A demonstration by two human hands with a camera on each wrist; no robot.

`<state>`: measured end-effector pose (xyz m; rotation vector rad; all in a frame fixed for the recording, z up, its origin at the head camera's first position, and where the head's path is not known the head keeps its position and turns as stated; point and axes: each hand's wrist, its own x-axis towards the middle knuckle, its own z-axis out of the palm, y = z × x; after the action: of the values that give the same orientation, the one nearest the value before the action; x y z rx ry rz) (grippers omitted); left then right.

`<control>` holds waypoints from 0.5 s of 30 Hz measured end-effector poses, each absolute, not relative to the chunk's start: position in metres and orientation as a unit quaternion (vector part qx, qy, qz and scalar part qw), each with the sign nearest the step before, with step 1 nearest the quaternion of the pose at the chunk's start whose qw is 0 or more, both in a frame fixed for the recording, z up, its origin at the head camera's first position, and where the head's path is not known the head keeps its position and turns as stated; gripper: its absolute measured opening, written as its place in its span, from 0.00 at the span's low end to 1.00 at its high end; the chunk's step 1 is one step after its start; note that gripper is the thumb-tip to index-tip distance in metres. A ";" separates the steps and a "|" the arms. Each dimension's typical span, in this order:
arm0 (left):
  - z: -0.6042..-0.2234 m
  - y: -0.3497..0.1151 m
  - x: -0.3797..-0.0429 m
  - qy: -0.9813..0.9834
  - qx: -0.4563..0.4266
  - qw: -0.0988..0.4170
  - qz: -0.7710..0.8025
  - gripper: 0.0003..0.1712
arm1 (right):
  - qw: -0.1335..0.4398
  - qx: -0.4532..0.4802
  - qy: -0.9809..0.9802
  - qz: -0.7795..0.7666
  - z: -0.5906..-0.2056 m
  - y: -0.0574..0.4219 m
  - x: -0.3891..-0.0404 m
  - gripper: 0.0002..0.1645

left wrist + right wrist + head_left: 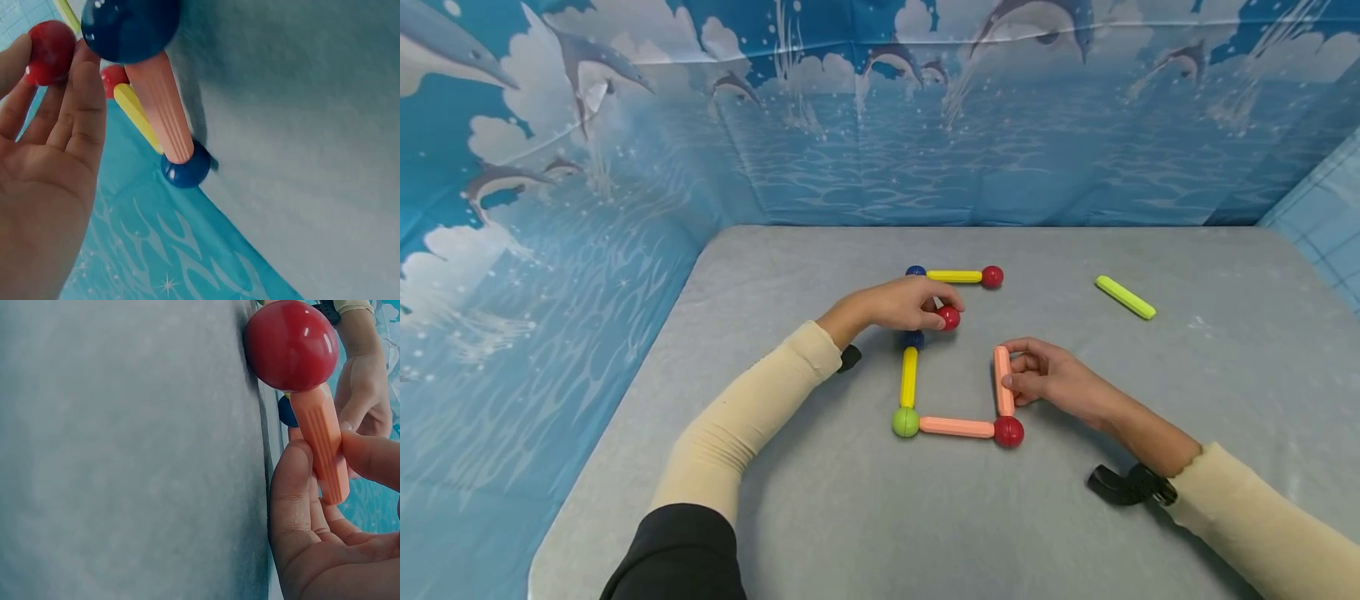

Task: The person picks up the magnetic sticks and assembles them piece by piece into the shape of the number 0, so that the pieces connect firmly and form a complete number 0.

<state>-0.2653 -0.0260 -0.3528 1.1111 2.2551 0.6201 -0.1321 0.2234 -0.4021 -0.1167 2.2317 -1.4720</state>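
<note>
My left hand point(901, 302) pinches a red ball point(949, 318) between thumb and fingers, beside the near blue ball point(913, 339). With thumb and fingertips, my right hand point(1056, 382) holds a salmon stick point(1002, 367) whose near end meets another red ball point(1009, 432). From that ball a second salmon stick point(957, 427) runs left to a green ball point(906, 422). A yellow stick point(909, 377) links green to near blue. In the left wrist view a salmon stick point(159, 106) joins two blue balls; my left hand hides it in the head view.
At the back, a yellow stick point(955, 276) connects the far blue ball point(916, 271) to a red ball point(992, 277). A loose yellow-green stick point(1125, 297) lies at right on the grey table point(865, 517). Dolphin-printed blue cloth point(880, 158) hangs behind and at left.
</note>
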 end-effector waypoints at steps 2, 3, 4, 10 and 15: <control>-0.355 -0.024 -0.265 0.833 0.417 0.264 0.250 0.23 | 0.231 -0.043 0.810 -0.538 -0.402 0.223 -0.132 0.39; -0.357 -0.023 -0.264 0.830 0.418 0.261 0.261 0.23 | 0.231 -0.043 0.810 -0.538 -0.402 0.223 -0.133 0.39; -0.358 -0.022 -0.264 0.827 0.420 0.258 0.271 0.23 | 0.231 -0.044 0.809 -0.539 -0.402 0.223 -0.133 0.39; -0.366 -0.015 -0.260 0.809 0.445 0.233 0.305 0.22 | 0.232 -0.043 0.808 -0.540 -0.403 0.223 -0.134 0.39; -0.370 -0.007 -0.257 0.808 0.457 0.222 0.297 0.24 | 0.229 -0.041 0.811 -0.537 -0.404 0.222 -0.134 0.38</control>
<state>-0.2574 -0.0074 -0.3701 1.2632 2.2337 0.8214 -0.1342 0.2224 -0.4042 -0.1142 2.2315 -1.4785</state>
